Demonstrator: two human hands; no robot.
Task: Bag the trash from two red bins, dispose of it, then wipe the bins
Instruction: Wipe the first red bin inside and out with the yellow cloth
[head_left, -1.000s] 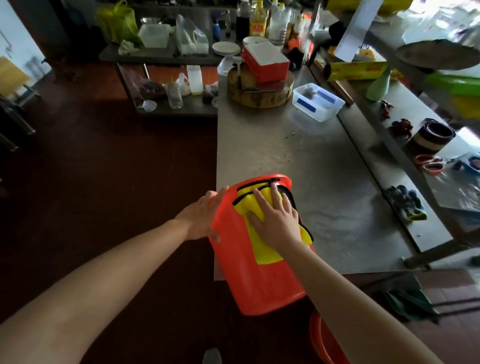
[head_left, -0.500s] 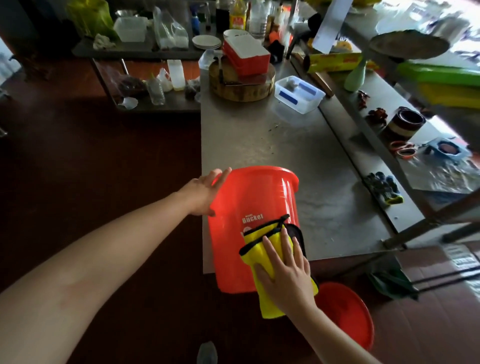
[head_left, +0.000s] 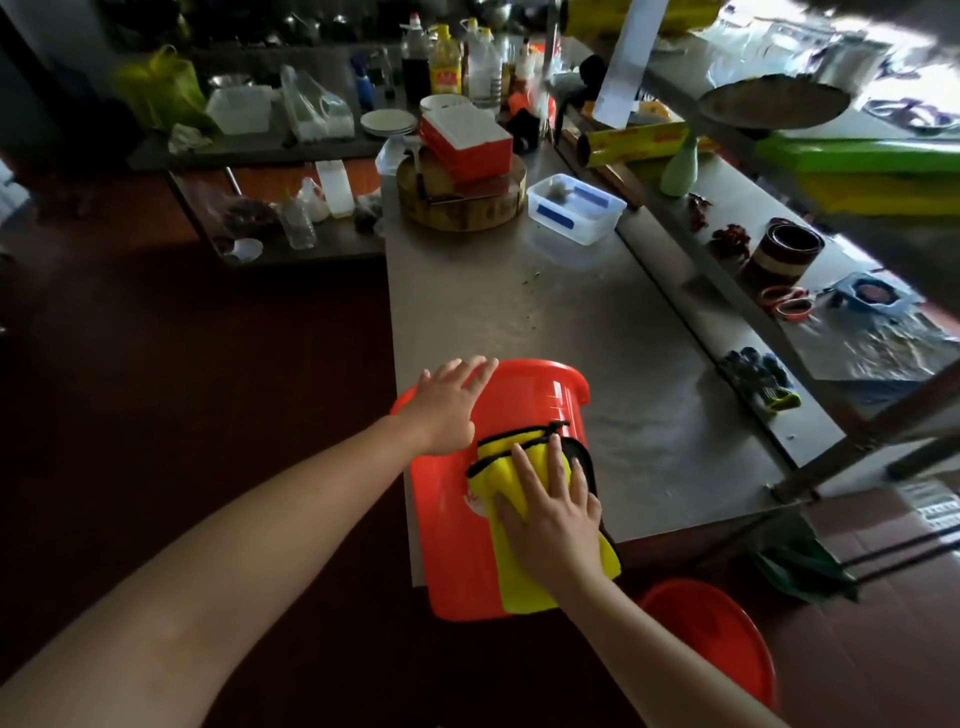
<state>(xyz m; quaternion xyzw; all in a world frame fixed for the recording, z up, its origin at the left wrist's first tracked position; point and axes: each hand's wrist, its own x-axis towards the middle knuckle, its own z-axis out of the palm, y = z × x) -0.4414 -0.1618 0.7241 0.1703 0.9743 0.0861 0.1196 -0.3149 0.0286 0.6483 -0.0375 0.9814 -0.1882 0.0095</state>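
Bin: a red plastic bucket-shaped bin (head_left: 519, 410) lies tipped over at the near left corner of the stainless steel table (head_left: 571, 322)
Long axis: runs from the person outward across the table top
Pointing: the flanged rim and mouth face away from the person; the base faces back toward them and hangs past the table's near edge
Left hand (head_left: 447, 410): fingers straight and spread, palm flat on the bin's upper wall just behind the rim, curled round nothing
Right hand (head_left: 550, 514): fingers straight and slightly fanned, pressing a yellow cloth with black edging (head_left: 519, 587) flat against the bin's side
Cloth: draped over the wall toward the base, its lower end hanging beyond the right wrist
Second bin: another red plastic bin (head_left: 711, 634) stands on the dark floor at the lower right, below the table's edge, apart from the first
Beyond the mouth: a clear plastic tub with blue clips (head_left: 574, 208) and a round wooden chopping block (head_left: 462, 208) bearing a red and white box (head_left: 467, 140), all well apart from the bin
To the right: dark work gloves with yellow cuffs (head_left: 763, 382) on the lower steel ledge, and orange-handled scissors (head_left: 787, 304) farther along
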